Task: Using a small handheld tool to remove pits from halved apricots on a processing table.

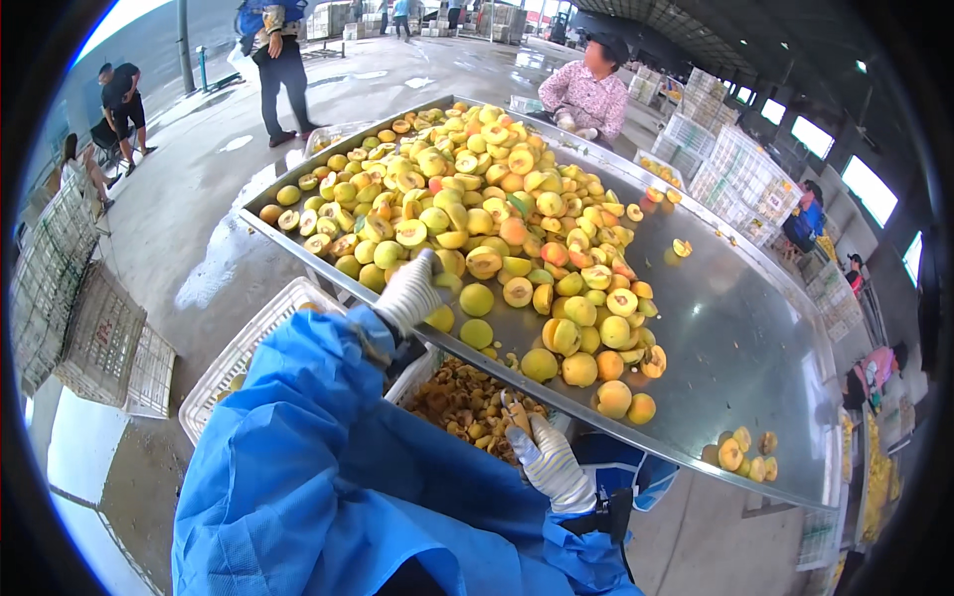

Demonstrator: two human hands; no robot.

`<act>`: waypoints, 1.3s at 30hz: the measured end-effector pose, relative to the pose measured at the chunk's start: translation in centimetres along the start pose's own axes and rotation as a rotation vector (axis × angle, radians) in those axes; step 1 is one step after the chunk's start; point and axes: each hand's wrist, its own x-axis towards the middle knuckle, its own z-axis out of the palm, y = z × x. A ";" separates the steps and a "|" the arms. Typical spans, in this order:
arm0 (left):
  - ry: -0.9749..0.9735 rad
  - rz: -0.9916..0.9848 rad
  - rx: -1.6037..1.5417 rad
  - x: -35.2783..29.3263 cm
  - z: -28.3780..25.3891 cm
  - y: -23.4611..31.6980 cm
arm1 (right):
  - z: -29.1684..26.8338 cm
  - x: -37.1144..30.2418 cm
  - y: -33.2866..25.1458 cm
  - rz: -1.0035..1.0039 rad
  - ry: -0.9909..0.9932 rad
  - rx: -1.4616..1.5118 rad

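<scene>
Fruit between left hand and co-worker

The table is shiny metal with a raised rim. A heap of fruit, yellow, green and blushed orange, spreads over its left and middle, whole ones mixed with cut halves. A few pieces lie apart toward the far side; a small cluster sits near the right-hand near corner.
</scene>
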 end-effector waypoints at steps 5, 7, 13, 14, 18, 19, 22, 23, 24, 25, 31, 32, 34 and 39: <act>-0.290 -0.166 -1.327 -7.2 1.1 6.8 | -0.3 -1.2 -2.2 0.025 0.077 0.276; -0.361 -0.296 -1.565 -9.2 3.1 8.2 | 0.3 -1.1 -1.9 -0.102 0.200 0.263; -0.393 -0.365 -1.804 -11.7 4.1 10.3 | 0.6 -0.5 -2.9 -0.207 0.325 0.232; -0.439 -0.230 -1.774 -12.0 3.7 10.8 | 0.4 0.0 -2.5 -0.257 0.296 0.197; -0.373 -0.376 -1.673 -11.7 4.4 9.9 | 0.6 0.6 -3.6 -0.198 0.281 0.117; -0.412 -0.389 -1.641 -11.5 4.5 10.0 | 0.7 0.7 -3.7 -0.209 0.316 0.080; -0.424 -0.373 -1.587 -11.8 5.0 10.6 | 0.6 1.2 -3.1 -0.246 0.372 -0.081; -0.426 -0.369 -1.570 -12.0 5.2 10.7 | 0.7 1.2 -3.0 -0.278 0.401 -0.212; -0.426 -0.363 -1.553 -12.1 5.3 10.8 | 0.7 1.2 -3.0 -0.270 0.402 -0.212; -0.401 -0.289 -1.482 -12.0 5.7 10.7 | 0.7 1.2 -3.0 -0.269 0.417 -0.222; -0.379 -0.308 -1.467 -12.6 6.1 10.4 | 0.7 0.8 -7.0 0.275 0.081 -0.241; -0.337 -0.330 -1.476 -12.6 6.1 10.7 | 0.9 0.6 -6.4 0.279 0.089 -0.239; -0.322 -0.304 -1.430 -12.5 6.5 10.1 | 2.1 0.5 -4.0 -0.058 0.228 -0.239; -0.524 -0.144 -1.261 -11.7 5.3 9.5 | 3.2 1.7 -1.5 -0.438 0.406 0.057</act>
